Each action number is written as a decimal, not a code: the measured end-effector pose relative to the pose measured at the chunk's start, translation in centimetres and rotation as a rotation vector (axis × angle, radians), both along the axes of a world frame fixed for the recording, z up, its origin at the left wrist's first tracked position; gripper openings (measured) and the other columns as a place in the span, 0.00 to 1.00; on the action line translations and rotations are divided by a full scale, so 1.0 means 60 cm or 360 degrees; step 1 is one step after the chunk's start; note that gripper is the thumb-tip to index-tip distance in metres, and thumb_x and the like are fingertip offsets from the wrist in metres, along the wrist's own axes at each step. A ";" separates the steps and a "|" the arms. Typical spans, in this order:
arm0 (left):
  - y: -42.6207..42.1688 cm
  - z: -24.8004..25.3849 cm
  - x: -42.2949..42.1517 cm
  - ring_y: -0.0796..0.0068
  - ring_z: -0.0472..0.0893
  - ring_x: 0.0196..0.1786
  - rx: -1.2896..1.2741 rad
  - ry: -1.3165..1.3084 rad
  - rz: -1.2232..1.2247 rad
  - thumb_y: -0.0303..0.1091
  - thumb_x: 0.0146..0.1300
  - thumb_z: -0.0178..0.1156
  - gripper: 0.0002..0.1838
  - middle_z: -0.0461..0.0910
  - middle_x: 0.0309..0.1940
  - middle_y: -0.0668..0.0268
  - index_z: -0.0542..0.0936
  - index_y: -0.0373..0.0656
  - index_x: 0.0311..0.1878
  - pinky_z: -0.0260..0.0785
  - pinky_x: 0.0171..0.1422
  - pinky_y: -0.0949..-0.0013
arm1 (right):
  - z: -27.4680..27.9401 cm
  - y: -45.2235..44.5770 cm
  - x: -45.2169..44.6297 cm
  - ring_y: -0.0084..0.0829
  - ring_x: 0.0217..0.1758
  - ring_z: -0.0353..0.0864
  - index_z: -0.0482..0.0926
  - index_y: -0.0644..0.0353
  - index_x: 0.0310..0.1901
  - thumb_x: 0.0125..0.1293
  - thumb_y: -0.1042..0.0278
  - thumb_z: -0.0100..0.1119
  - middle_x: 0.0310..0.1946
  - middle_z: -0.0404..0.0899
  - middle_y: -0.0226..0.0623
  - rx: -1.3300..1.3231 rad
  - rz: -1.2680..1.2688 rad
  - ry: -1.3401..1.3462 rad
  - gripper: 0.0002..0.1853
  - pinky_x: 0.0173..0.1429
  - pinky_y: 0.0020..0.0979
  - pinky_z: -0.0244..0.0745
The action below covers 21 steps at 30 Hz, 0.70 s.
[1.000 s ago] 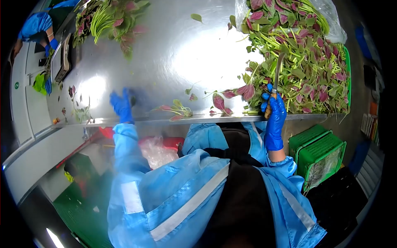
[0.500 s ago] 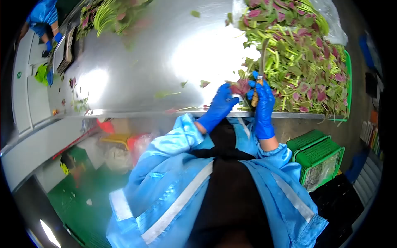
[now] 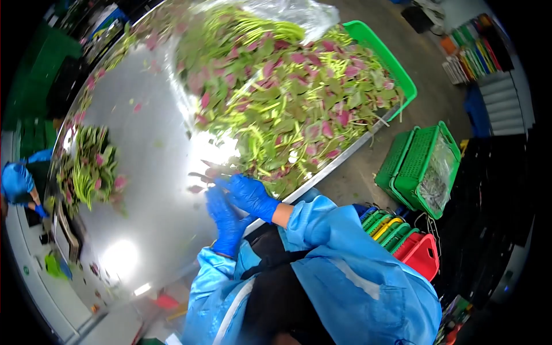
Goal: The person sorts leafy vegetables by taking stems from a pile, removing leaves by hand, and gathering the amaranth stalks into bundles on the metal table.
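Note:
Both of my hands wear blue gloves and meet at the table's near edge. My left hand (image 3: 226, 224) is blurred, its fingers stretched out beside my right hand, with nothing visible in it. The fingers of my right hand (image 3: 250, 196) are curled; what they hold is hidden, and no knife can be made out. Just beyond the fingertips lie blurred purple leaves (image 3: 214, 171). A big heap of green and purple leafy stems (image 3: 287, 109) spreads beside and beyond my right hand on the metal table (image 3: 149, 190).
A leafy bunch (image 3: 91, 169) lies on the table's left part. Clear plastic (image 3: 299, 14) and a green crate (image 3: 397, 69) border the heap. Stacked green crates (image 3: 417, 167) and a red basket (image 3: 421, 256) stand at right. A co-worker's blue sleeve (image 3: 17, 183) shows at far left.
The view has swung round to the right. My left hand swept from the table's left side to my right hand. The knife seen earlier in my right hand no longer shows.

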<state>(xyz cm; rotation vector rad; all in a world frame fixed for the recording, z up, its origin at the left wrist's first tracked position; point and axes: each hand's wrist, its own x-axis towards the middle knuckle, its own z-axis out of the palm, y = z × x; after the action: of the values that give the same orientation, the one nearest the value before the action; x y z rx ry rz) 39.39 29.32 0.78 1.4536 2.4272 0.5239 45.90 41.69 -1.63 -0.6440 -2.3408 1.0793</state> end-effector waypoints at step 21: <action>0.271 0.078 0.020 0.53 0.53 0.75 0.0465 -0.0367 0.0294 0.38 0.54 0.71 0.48 0.54 0.73 0.50 0.53 0.36 0.73 0.48 0.76 0.58 | -0.005 0.748 0.436 0.29 0.46 0.79 0.76 0.61 0.54 0.67 0.68 0.56 0.43 0.81 0.37 0.0287 -0.1174 -0.0407 0.15 0.52 0.30 0.73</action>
<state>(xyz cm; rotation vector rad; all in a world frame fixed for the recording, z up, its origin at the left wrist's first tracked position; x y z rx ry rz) 40.58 45.56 5.44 1.1925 2.3836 1.0638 72.05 86.60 -1.92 -1.4820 -2.0613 0.4635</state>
